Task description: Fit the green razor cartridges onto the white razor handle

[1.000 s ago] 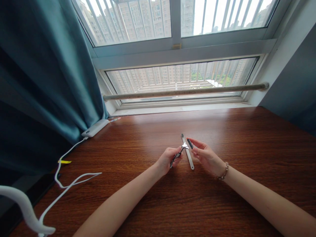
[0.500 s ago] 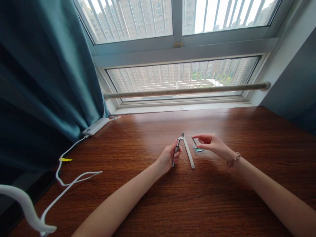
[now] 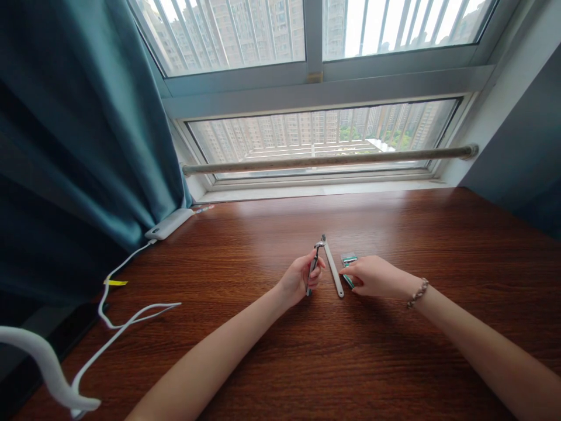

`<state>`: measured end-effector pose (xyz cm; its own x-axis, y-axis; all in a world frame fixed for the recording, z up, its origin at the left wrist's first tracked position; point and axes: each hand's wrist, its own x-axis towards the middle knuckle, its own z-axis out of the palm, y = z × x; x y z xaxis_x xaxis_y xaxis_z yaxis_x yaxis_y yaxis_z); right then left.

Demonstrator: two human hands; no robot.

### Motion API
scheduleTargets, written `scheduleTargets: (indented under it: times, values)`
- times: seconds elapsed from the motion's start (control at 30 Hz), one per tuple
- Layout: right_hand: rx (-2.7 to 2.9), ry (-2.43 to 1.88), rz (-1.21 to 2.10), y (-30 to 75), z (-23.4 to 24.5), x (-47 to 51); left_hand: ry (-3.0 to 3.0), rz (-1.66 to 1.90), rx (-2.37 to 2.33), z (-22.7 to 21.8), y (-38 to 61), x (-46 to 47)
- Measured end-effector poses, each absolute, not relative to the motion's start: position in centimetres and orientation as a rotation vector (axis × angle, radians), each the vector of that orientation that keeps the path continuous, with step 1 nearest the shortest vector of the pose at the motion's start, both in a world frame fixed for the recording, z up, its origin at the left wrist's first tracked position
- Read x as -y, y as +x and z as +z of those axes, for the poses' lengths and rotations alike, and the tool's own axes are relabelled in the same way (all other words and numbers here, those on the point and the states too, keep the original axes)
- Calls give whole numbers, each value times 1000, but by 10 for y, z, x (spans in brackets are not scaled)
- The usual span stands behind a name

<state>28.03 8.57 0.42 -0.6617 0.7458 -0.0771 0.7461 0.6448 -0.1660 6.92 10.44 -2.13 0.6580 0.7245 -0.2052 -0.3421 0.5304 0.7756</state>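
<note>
My left hand is closed around a slim metal razor handle, holding it upright with its bare head pointing away from me. A long pale grey stick lies flat on the wooden table just right of that hand. My right hand rests on the table beside the stick. Its fingers curl onto the near end of a small clear case with green inserts. The part of the case under the fingers is hidden.
A white power bank lies at the back left by the teal curtain. Its white cable trails across the table's left side. A window sill and a horizontal rail run along the far edge.
A second ago my right hand held a small dark piece at the razor's head. It moved right to the clear case, then dropped onto it. My left hand tilted the handle upright.
</note>
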Motion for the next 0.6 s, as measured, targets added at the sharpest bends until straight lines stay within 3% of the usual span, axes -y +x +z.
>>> scheduleTargets:
  times: [0.2, 0.43, 0.6]
  values:
    - [-2888, 1422, -368, 271, 5, -79, 856, 723, -587, -22, 72, -101]
    - [-2801, 1856, -147, 241, -14, -63, 905, 736, -634, -19, 75, -99]
    - [-2842, 1986, -347, 233, -28, -58, 978, 766, -669, -20, 77, -96]
